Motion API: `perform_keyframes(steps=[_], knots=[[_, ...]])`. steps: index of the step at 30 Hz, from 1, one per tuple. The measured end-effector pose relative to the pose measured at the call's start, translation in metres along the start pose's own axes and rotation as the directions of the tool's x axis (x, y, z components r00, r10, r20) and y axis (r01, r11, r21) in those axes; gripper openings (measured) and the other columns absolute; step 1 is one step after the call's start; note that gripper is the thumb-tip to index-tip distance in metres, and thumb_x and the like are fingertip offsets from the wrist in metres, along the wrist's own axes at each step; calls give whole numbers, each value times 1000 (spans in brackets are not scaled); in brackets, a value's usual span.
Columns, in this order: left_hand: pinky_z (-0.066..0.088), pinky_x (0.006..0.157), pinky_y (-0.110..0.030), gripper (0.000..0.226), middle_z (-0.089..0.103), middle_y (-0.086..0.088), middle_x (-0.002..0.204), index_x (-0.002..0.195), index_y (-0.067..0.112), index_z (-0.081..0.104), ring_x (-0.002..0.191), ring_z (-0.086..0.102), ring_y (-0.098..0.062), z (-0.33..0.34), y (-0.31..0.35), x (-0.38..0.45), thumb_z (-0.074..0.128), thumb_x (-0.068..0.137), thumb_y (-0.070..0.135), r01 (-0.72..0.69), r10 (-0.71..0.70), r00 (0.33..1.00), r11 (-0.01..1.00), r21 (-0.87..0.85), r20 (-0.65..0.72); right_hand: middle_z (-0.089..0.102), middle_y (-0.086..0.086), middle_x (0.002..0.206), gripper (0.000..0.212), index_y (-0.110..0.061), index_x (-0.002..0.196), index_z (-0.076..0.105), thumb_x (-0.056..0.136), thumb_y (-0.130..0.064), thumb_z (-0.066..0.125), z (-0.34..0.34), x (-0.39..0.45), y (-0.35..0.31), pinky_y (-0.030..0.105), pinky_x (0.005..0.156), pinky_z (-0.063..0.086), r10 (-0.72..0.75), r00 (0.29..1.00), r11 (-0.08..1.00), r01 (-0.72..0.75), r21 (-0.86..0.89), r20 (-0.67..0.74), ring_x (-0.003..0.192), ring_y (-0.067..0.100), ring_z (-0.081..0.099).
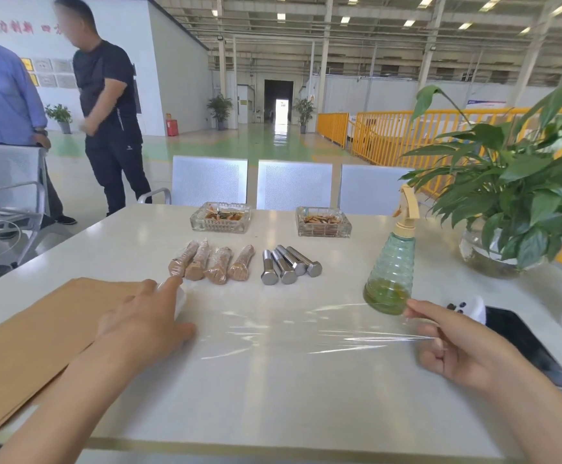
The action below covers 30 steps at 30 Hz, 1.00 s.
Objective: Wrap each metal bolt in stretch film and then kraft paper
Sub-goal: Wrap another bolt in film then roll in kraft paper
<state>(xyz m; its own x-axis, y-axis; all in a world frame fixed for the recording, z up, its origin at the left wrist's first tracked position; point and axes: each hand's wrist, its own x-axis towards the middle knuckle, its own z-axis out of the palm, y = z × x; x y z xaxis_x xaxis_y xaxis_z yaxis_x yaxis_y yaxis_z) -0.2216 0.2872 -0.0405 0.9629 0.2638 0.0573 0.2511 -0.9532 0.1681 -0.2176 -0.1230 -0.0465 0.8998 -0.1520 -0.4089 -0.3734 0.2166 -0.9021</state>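
Several bare metal bolts [289,264] lie side by side at the table's middle. To their left lie several bolts wrapped in kraft paper and film [210,265]. My left hand [145,318] rests on the white stretch film roll [179,298], mostly hiding it. A sheet of clear stretch film [289,333] is stretched over the table from the roll to my right hand [453,343], which pinches its free edge. A stack of kraft paper sheets [28,343] lies at the left under my left forearm.
Two glass ashtrays [221,217] [323,222] stand behind the bolts. A green spray bottle [391,262], a potted plant [507,202] and a black phone [527,346] are at the right. Metal chairs [293,184] line the far edge. Two people [105,105] stand at the back left.
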Motion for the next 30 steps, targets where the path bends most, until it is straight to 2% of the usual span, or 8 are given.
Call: perform_keyframes(steps=[3, 8, 11, 15, 18, 22, 26, 30], knots=[[46, 91, -39, 83, 40, 7, 141, 153, 45, 15, 128, 51, -25, 0, 2, -2, 58, 84, 60, -3, 3, 1000, 1000, 4, -13, 42, -7, 45, 25, -16, 75, 72, 95, -30, 71, 4, 2, 9, 24, 48, 36, -292, 935, 902, 198, -384, -203, 43, 15, 38], [47, 89, -37, 78, 39, 6, 141, 154, 44, 15, 126, 51, -25, 2, 4, -3, 55, 88, 57, -7, 8, 999, 1000, 12, -38, 62, -6, 71, 27, -25, 77, 67, 99, -32, 53, 15, 4, 26, 33, 58, 39, -675, 719, 401, 171, -900, -165, 71, 21, 54], [48, 90, -38, 78, 39, 7, 142, 154, 45, 14, 127, 51, -25, 1, 4, -2, 55, 88, 57, -5, 5, 999, 1000, 12, -40, 55, -3, 69, 17, -22, 87, 58, 99, -28, 48, 20, 7, 32, 28, 49, 26, -776, 626, 146, 61, -987, -76, 67, 24, 51], [48, 90, -40, 78, 40, 7, 142, 153, 46, 14, 128, 51, -25, 2, 0, 0, 53, 87, 63, 1, 0, 999, 1000, 14, -46, 49, -5, 66, 12, -25, 99, 48, 104, -33, 40, 23, 7, 37, 27, 45, 25, -761, 648, -30, -37, -999, -1, 63, 23, 52], [47, 93, -43, 78, 40, 7, 144, 151, 47, 14, 131, 46, -25, 4, -1, 2, 54, 86, 64, 5, -5, 999, 1000, 16, -44, 48, -6, 63, 11, -25, 96, 46, 103, -33, 42, 23, 3, 38, 27, 44, 25, -772, 635, -96, -64, -993, 34, 60, 21, 52], [45, 98, -47, 82, 39, 6, 145, 150, 48, 11, 136, 39, -26, 4, -3, 4, 56, 84, 67, 9, -8, 1000, 1000, 19, -21, 51, -1, 76, 6, -21, 92, 49, 98, -22, 51, 20, 2, 34, 37, 57, 38, -775, 606, -145, 108, -984, 181, 73, 27, 53], [43, 99, -46, 77, 37, 6, 147, 149, 47, 12, 136, 39, -26, 3, -4, 5, 52, 86, 67, 7, -7, 1000, 999, 33, 1, 51, -7, 78, 12, -31, 90, 46, 99, -24, 51, 11, 5, 33, 39, 56, 47, -732, 654, -70, 210, -975, 194, 71, 20, 55], [43, 99, -45, 70, 37, 6, 146, 151, 45, 14, 135, 43, -26, 3, -2, 4, 45, 91, 63, -6, 6, 1000, 1000, 24, -1, 59, -13, 67, 17, -35, 83, 55, 97, -26, 60, 2, 8, 33, 32, 50, 40, -728, 674, 103, 284, -953, 123, 70, 8, 55]])
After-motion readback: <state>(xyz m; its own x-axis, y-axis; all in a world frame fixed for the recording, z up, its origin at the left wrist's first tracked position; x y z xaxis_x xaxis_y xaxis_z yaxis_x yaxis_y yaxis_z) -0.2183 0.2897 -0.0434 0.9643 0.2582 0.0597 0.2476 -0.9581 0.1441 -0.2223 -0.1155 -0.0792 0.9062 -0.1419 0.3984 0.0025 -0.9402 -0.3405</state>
